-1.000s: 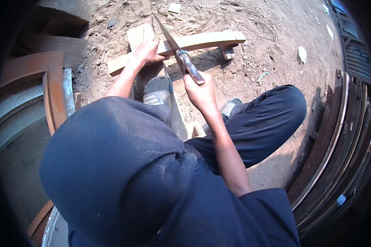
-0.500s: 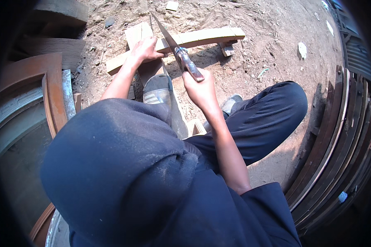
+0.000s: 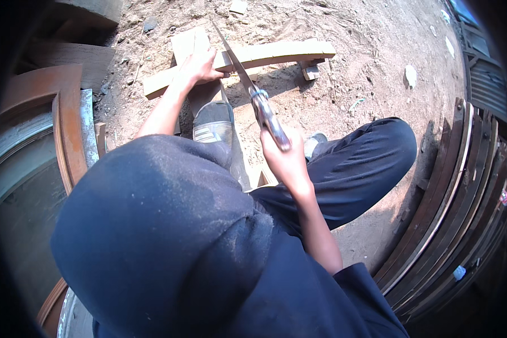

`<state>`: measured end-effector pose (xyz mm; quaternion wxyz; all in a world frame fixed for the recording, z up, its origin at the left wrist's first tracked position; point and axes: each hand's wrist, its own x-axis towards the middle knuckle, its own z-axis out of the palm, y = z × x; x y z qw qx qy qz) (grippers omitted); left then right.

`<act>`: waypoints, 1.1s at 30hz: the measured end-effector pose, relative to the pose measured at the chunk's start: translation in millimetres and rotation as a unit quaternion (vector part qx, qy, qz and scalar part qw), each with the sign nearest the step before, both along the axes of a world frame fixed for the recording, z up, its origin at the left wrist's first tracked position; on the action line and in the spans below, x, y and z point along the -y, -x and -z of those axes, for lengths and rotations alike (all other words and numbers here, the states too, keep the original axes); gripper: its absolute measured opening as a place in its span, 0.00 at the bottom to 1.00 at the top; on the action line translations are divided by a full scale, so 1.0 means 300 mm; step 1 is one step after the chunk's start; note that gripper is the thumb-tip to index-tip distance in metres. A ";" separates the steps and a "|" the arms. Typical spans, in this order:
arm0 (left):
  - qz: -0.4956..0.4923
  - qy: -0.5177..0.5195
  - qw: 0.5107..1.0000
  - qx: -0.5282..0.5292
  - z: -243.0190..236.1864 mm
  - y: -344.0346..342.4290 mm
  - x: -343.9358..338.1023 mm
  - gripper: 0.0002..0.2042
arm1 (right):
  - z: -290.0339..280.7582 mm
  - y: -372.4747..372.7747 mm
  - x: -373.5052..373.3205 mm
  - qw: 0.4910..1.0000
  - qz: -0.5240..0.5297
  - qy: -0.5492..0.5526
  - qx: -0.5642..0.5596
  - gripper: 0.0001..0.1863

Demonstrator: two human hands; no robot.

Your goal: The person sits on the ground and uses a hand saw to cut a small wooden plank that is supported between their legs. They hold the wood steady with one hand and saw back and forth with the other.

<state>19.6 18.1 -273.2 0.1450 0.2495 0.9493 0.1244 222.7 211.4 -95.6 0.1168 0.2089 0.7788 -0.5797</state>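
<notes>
My left hand (image 3: 200, 66) grips a long pale timber (image 3: 281, 52) lying crosswise over an upright-pointing board (image 3: 187, 38), with fingers wrapped at its near edge. My right hand (image 3: 281, 155) holds a handsaw (image 3: 270, 115) by its worn handle. The saw's blade (image 3: 235, 61) slants up and away across the timber, just right of my left hand. A small wood block (image 3: 311, 71) sits under the timber's right end. My shod left foot (image 3: 213, 127) rests on the board below the timber.
Orange-brown wooden frames (image 3: 67, 124) and rough timber beams (image 3: 73, 59) lie at the left. Long dark planks (image 3: 442, 191) are stacked along the right, below corrugated metal (image 3: 484, 90). Scraps lie on the dirt ground (image 3: 366, 73). My bent right knee (image 3: 383, 146) is right of the saw.
My right hand has pulled the saw down toward me and slightly right, so its handle sits lower. My left hand stays on the timber.
</notes>
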 end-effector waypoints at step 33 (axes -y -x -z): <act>-0.064 -0.045 0.995 -0.055 -0.064 -0.099 0.110 0.37 | 0.060 0.244 -0.098 0.974 0.125 0.053 -0.184 0.08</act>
